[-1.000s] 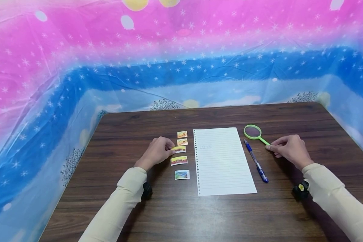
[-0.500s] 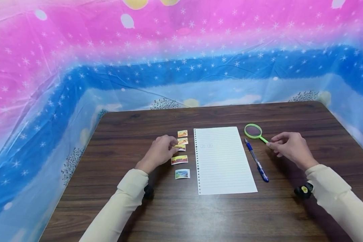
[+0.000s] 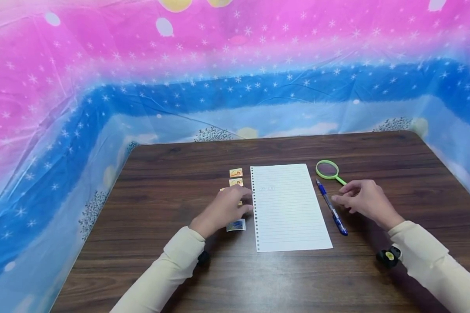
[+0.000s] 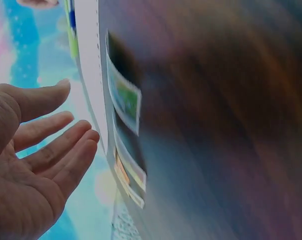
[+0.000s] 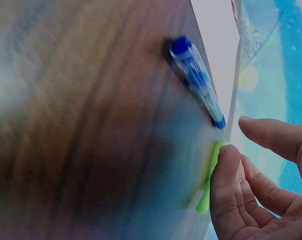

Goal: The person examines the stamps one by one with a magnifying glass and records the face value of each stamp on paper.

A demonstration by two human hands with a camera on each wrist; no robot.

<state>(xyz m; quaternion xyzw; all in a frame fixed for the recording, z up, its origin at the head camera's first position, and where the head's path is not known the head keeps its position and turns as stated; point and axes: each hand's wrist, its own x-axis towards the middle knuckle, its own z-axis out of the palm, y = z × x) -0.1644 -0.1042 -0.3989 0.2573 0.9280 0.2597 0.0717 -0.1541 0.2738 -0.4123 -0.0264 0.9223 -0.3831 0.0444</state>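
Note:
My left hand (image 3: 227,206) is over a column of small stamp-like pictures, fingertips at the punched left edge of a lined sheet of paper (image 3: 290,217). In the left wrist view its fingers are spread, with nothing between them. Two orange stamps (image 3: 236,173) show beyond it and a landscape stamp (image 3: 236,225) on the near side; the yellow-and-red ones are mostly covered. My right hand (image 3: 370,202) hovers between a blue pen (image 3: 330,206) and the handle of a green magnifying glass (image 3: 327,170). Thumb and fingers stand apart in the right wrist view (image 5: 263,187), gripping nothing.
Everything lies flat on a dark wood-grain table (image 3: 172,174). Faint writing (image 3: 267,189) marks the sheet's upper left. A pink and blue patterned cloth (image 3: 235,87) hangs behind the table and along its sides.
My left hand has left the yellow-and-red stamp and moved right and nearer, toward the paper. My right hand has come off the magnifying glass handle and shifted left toward the pen.

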